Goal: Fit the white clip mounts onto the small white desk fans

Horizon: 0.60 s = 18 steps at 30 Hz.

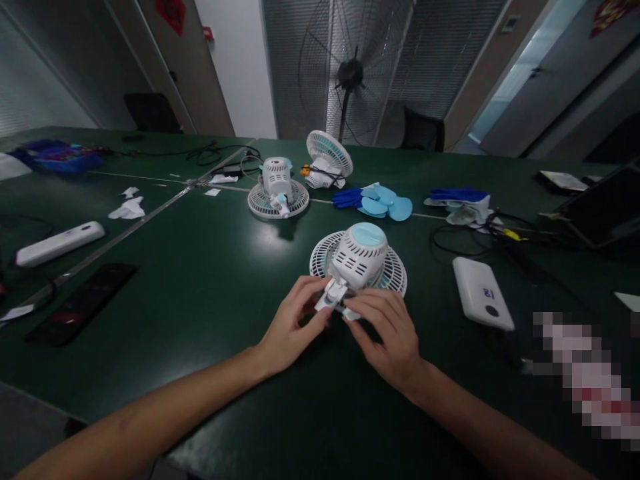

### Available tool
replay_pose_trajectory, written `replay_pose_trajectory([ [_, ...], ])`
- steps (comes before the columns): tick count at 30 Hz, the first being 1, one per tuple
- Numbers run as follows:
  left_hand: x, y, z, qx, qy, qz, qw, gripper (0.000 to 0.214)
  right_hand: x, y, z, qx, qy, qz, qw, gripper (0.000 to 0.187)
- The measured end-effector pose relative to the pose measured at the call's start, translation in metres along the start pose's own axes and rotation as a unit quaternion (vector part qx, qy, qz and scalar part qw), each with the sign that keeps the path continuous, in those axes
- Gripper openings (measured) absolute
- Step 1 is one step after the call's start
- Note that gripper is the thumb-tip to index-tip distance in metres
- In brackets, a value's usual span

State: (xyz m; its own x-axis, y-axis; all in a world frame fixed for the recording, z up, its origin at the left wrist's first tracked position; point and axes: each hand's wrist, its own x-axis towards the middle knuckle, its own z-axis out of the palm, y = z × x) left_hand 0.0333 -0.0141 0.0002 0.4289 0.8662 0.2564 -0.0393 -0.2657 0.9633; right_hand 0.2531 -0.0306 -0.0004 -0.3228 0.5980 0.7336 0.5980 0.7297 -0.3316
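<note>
A small white fan (pixel 361 263) with a light-blue round cap lies grille-down on the green table in front of me. My left hand (pixel 293 327) pinches the white clip-like bracket (pixel 334 292) at the fan's near side between thumb and fingers. Close beside it, my right hand (pixel 390 333) has its fingers closed on a small white plastic piece (pixel 351 313). I cannot tell whether that piece is joined to the bracket. The fingers cover part of the grille's near rim.
Two more small fans (pixel 277 183) (pixel 327 160) stand farther back. Light-blue fan blades (pixel 385 202) and a blue glove (pixel 347 197) lie behind my fan. A white power bank (pixel 483 293) is at right, a dark phone (pixel 83 303) at left. A blue tray (pixel 70 160) sits far left.
</note>
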Motion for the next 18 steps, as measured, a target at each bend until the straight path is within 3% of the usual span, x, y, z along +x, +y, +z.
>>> replay_pose_trajectory([
  [7, 0.0011, -0.0036, -0.0025, 0.018, 0.018, 0.002, 1.000, 0.043, -0.0004, 0.0016, -0.0007, -0.011, 0.055, 0.083, 0.995, 0.041],
  [12, 0.0009, -0.0030, -0.0017, -0.011, 0.032, -0.014, 0.999, 0.045, -0.0067, 0.0007, 0.0008, 0.023, 0.018, 0.021, 0.999, 0.045],
  [18, -0.0012, -0.0007, -0.0037, 0.034, 0.011, 0.005, 0.999, 0.041, -0.0010, -0.0025, 0.0017, 0.060, 0.034, 0.116, 0.991, 0.026],
])
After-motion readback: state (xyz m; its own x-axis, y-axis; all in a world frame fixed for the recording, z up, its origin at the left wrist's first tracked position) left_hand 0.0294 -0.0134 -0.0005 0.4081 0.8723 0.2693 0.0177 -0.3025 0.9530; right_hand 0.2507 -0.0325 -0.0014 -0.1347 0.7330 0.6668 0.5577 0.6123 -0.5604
